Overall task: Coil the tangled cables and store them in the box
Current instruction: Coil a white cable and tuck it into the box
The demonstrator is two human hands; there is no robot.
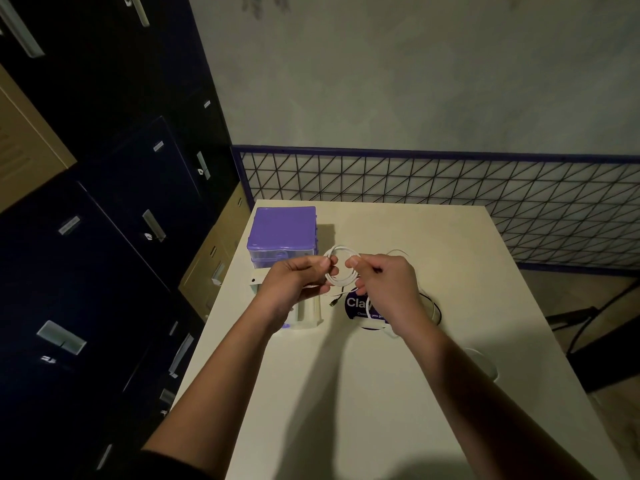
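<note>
A white cable (341, 265) is wound into a small round coil, held up above the white table (363, 393). My left hand (294, 282) pinches the coil's left side between thumb and fingers. My right hand (384, 289) pinches its right side, and a loose strand runs down under that hand. A thin dark cable with a small plug (333, 303) dangles below the coil. The purple-lidded clear box (282, 233) stands lid down at the table's back left, just beyond my left hand.
A round purple label with white lettering (356, 304) lies under my right hand, ringed by a dark cable (437, 308). A white packaging piece (306, 315) lies under my left wrist. Dark filing cabinets (104, 237) stand left; a wire grid fence (450, 181) runs behind.
</note>
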